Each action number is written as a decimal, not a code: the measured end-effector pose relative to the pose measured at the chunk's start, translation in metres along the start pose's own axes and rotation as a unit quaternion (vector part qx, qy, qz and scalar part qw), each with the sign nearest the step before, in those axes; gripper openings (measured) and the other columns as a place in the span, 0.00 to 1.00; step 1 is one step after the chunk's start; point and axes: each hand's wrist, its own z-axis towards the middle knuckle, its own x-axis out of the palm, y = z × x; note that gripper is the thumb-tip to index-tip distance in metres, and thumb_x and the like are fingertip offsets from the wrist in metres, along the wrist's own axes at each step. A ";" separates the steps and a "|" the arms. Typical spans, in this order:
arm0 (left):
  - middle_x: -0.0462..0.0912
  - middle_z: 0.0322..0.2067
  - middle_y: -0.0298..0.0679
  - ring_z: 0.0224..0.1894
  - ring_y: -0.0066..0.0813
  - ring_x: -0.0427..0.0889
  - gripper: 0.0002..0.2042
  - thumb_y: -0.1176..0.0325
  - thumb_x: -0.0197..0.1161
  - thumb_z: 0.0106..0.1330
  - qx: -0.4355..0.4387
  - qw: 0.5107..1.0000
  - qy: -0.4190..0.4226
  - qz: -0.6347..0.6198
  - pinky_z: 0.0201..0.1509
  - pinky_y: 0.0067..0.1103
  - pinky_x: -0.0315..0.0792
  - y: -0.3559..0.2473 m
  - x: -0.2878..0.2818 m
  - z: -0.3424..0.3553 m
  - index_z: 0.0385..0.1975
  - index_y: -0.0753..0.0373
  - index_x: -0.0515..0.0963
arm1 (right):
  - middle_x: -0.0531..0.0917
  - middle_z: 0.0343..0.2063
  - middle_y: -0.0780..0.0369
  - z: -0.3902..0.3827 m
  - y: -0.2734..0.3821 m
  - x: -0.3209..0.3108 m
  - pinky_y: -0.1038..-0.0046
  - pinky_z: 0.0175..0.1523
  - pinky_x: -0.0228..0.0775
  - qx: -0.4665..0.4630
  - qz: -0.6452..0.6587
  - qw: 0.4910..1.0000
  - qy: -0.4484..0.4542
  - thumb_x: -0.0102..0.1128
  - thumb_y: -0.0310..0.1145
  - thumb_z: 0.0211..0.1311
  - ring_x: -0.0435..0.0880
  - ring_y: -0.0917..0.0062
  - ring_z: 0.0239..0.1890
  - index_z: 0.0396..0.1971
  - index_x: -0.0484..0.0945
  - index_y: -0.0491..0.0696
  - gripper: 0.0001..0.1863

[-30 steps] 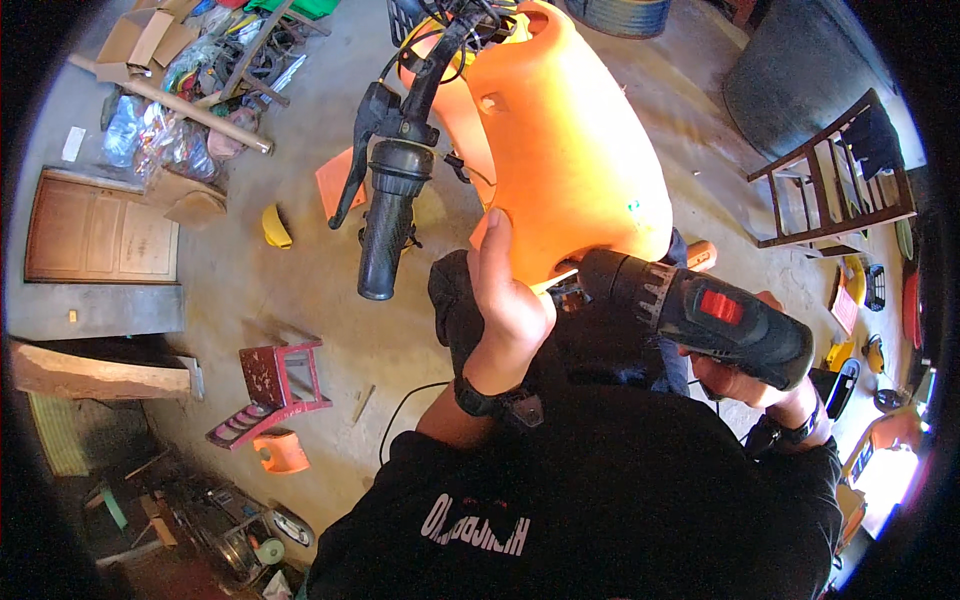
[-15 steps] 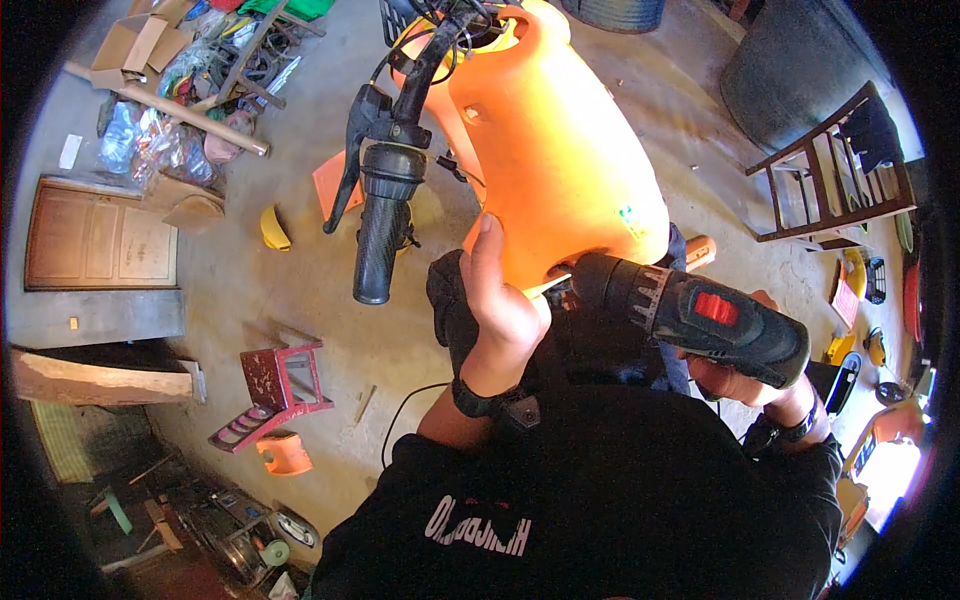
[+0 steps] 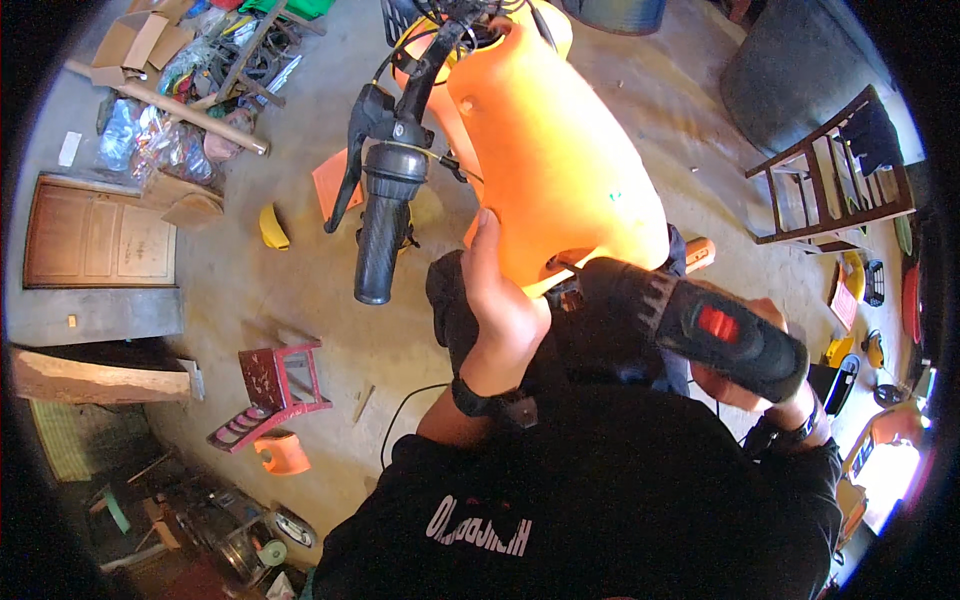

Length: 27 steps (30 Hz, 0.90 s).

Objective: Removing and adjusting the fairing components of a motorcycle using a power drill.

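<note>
Two hands at work on one orange scooter panel [image 3: 555,170]. Left hand [image 3: 500,310] pressed flat against lower left edge of panel, fingers extended upward along it, thumb wrapped around edge, black strap at wrist. Right hand [image 3: 745,385] closed around rear grip of black power drill [image 3: 690,320] with red switch, nose of drill touching lower right corner of panel. Just left of panel, black handlebar grip [image 3: 383,235] with brake lever hung downward. Farther left of panel, on concrete floor [image 3: 270,310], lay small yellow piece [image 3: 272,226] and wooden door [image 3: 95,232]. Below and left of panel, red stool [image 3: 275,390] tipped on side, small orange part [image 3: 282,452] just beside it. Right of panel, dark wooden chair [image 3: 830,170] stood well apart.
</note>
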 end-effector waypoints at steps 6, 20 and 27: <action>0.78 0.52 0.40 0.53 0.36 0.77 0.23 0.52 0.43 0.74 -0.081 0.992 -0.098 -0.007 0.58 0.32 0.69 -0.002 0.013 -0.004 0.57 0.63 0.70 | 0.85 0.40 0.56 -0.011 0.014 0.000 0.72 0.44 0.81 0.145 0.093 0.983 0.066 0.66 0.30 0.52 0.87 0.66 0.40 0.64 0.68 0.51 0.35; 0.77 0.30 0.41 0.34 0.36 0.80 0.09 0.68 0.63 0.63 0.370 0.786 0.146 0.472 0.38 0.28 0.74 0.020 0.023 -0.037 0.35 0.67 0.77 | 0.77 0.52 0.58 0.032 -0.058 0.048 0.66 0.56 0.74 0.074 0.613 0.669 -0.414 0.57 0.36 0.62 0.77 0.68 0.55 0.64 0.62 0.44 0.31; 0.78 0.26 0.39 0.34 0.35 0.82 0.09 0.66 0.67 0.57 0.505 0.569 0.395 0.515 0.38 0.25 0.78 0.007 0.032 -0.053 0.22 0.63 0.76 | 0.76 0.55 0.58 0.024 -0.080 0.091 0.62 0.60 0.71 0.011 0.756 0.524 -0.391 0.59 0.39 0.58 0.77 0.66 0.55 0.63 0.65 0.47 0.32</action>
